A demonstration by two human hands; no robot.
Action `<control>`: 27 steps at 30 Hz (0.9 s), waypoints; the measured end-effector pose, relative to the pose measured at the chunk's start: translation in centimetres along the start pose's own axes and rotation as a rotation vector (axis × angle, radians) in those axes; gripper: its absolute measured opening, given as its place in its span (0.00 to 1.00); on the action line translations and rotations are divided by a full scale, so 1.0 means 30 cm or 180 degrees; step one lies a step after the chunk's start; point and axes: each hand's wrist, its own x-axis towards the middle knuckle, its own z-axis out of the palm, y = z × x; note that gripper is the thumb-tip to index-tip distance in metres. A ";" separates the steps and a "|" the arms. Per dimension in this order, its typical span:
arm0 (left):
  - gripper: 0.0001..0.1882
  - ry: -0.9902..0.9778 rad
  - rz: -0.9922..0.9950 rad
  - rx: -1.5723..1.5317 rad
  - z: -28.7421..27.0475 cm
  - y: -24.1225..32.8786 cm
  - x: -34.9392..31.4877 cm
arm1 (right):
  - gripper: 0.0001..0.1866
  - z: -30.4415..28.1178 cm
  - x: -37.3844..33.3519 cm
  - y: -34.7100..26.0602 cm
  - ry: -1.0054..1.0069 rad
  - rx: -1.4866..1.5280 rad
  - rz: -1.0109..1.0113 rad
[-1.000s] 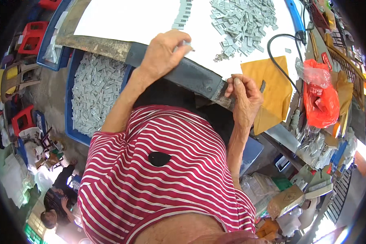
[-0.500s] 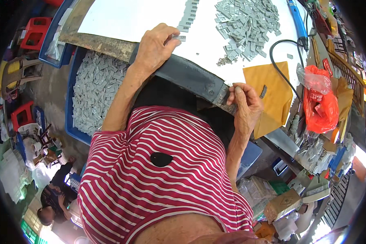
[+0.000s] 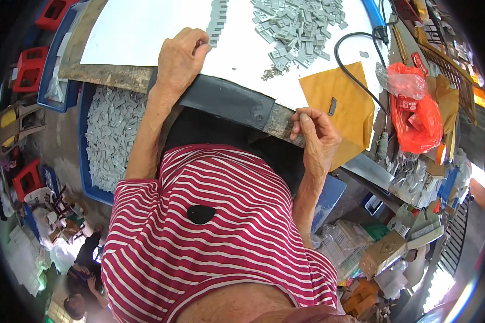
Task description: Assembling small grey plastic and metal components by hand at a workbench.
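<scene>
My left hand (image 3: 179,60) rests over the white sheet (image 3: 129,35). Its thumb and forefinger curl against the lowest grey piece in a row of small flat rectangular pieces (image 3: 218,21). My right hand (image 3: 319,132) hovers at the table's near edge, just left of a yellow-brown envelope (image 3: 355,102). There the thumb and forefinger are pinched together and the other fingers curled; anything between them is too small to make out. Beyond both hands lies a heap of similar grey pieces (image 3: 301,27), with tiny metal parts (image 3: 274,72) at its lower left.
On the envelope lies a small dark grey piece (image 3: 332,106). A blue pen-shaped electric tool (image 3: 375,16) with a black cable stands at the upper right, near a red plastic bag (image 3: 417,126). Below the table's left side is a blue bin (image 3: 84,156) full of grey pieces.
The head view has shifted, so the table and its contents appear farther left and slightly higher. My left fingers remain at the row's near end; my right hand stays pinched by the table edge.
</scene>
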 end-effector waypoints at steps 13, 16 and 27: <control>0.08 -0.0408 0.0648 -0.0316 0.194 0.202 0.088 | 0.05 -0.041 -0.014 -0.016 0.0176 -0.0260 0.0071; 0.08 -0.0433 0.0599 -0.0305 0.220 0.194 0.093 | 0.05 -0.063 -0.018 -0.026 0.0273 -0.0240 0.0100; 0.07 -0.0542 0.0415 -0.0954 0.222 0.204 0.090 | 0.05 -0.231 0.108 -0.011 0.1010 -0.1566 -0.0507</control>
